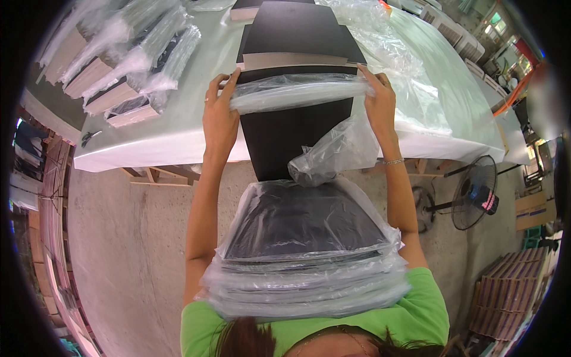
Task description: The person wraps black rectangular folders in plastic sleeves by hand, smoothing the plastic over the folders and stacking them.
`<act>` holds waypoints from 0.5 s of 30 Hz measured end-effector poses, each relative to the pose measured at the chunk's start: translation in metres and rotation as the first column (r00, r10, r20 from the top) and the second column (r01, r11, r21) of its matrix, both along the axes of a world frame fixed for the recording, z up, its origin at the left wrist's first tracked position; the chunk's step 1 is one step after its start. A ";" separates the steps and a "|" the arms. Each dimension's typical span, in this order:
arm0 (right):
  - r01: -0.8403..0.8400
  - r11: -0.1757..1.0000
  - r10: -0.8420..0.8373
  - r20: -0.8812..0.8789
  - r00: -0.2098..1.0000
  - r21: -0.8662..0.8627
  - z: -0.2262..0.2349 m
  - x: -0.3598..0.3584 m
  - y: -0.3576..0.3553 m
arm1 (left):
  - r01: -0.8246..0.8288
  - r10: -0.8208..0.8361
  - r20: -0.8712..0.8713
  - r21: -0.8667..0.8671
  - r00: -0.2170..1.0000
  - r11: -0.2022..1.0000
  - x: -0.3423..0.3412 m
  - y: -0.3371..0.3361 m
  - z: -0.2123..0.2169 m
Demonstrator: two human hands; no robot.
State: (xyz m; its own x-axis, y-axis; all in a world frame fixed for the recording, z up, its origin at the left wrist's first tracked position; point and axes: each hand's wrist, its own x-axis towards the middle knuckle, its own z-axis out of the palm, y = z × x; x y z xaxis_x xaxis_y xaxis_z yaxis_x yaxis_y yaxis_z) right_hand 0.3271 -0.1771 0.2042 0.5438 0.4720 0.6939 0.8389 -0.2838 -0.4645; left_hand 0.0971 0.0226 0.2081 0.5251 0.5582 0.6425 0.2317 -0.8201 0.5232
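A flat black board (297, 134) reaches over the table's front edge toward me. A clear plastic bag (297, 95) lies bunched in a band across it. My left hand (221, 110) grips the bag at the board's left side, index finger stretched along the edge. At the right side my right hand (379, 101) pinches the other end of the band. Beyond my fingers sits a stack of black boards with pale edges (297, 30). Close to my body is a pile of bagged black boards (303, 220), with a loose clear plastic piece (339, 152) at its far side.
Several bagged boards (128, 71) lean in a row on the table's left, near small dark scissors (89, 138). Loose clear plastic (404, 71) covers part of the white-covered table (160, 146) at right. A standing fan (476, 193) is below the table's right corner.
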 end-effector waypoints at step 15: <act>-0.087 0.640 0.768 -0.636 0.073 0.763 0.009 -0.024 -0.060 | 0.692 -0.103 0.718 -0.693 0.688 -0.203 -0.043 -0.018 0.028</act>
State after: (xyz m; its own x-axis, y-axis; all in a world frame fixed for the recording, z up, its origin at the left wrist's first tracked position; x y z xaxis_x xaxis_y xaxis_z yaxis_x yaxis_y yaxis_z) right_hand 0.3027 -0.2368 0.2133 0.6881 0.7197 0.0929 -0.3756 0.4628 -0.8030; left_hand 0.0544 0.0045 0.2361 0.8871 0.4585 -0.0535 -0.2947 0.6518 0.6988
